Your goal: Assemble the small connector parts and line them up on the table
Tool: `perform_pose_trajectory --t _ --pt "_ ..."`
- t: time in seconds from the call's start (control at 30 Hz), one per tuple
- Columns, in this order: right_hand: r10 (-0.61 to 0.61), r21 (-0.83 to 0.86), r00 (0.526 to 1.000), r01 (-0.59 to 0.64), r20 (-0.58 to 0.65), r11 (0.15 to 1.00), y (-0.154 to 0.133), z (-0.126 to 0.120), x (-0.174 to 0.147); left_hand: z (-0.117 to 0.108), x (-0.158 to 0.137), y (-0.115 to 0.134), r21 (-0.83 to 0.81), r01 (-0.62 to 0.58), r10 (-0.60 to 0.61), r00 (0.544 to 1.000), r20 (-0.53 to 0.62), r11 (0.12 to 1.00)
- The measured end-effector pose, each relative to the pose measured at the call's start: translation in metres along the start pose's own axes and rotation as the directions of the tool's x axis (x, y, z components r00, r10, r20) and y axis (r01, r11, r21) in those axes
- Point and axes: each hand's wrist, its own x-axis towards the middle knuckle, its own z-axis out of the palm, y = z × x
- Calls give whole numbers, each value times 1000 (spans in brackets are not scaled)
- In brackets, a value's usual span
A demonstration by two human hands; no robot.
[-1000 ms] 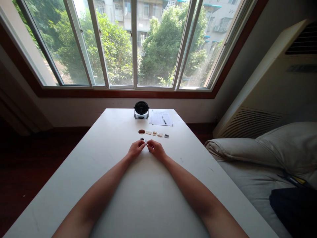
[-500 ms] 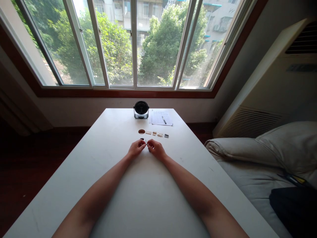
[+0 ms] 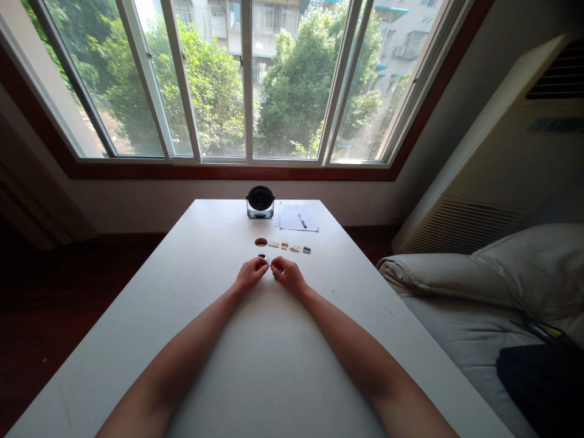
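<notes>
My left hand (image 3: pixel 250 272) and my right hand (image 3: pixel 287 274) meet over the middle of the white table (image 3: pixel 219 255), fingertips pinched close together. Between them is a tiny, thin, pale piece (image 3: pixel 269 263), too small to name, and both hands seem closed on it. A small dark object (image 3: pixel 261 256) lies just beyond my left fingers, partly covered by them. Past the hands, a row of small parts runs to the right: a sheet of tan pieces (image 3: pixel 274 244), brown-and-white pieces (image 3: pixel 285 246), whitish pieces (image 3: pixel 295 248) and dark pieces (image 3: pixel 307 250).
A round brown opening or dish (image 3: pixel 261 242) is at the row's left end. Farther back stand a small black fan-like device (image 3: pixel 260 199) and papers (image 3: pixel 292 220) with a pen (image 3: pixel 302 221). A sofa (image 3: pixel 447 304) borders the table's right side; a window (image 3: pixel 249 91) is ahead.
Almost nothing differs. Both hands stay in the same place, with at most a slight shift of the fingertips.
</notes>
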Motion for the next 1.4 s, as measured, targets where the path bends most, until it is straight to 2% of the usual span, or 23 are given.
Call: perform_pose_trajectory --t 1.1,1.4 --pt "-1 6 1000 2 -12 1000 1 2 -1 0 0 1 -18 14 -14 1000 19 1000" --pt "19 -6 1000 -19 6 1000 -4 -1 -1 -2 -1 3 -25 11 -11 1000 -13 1000"
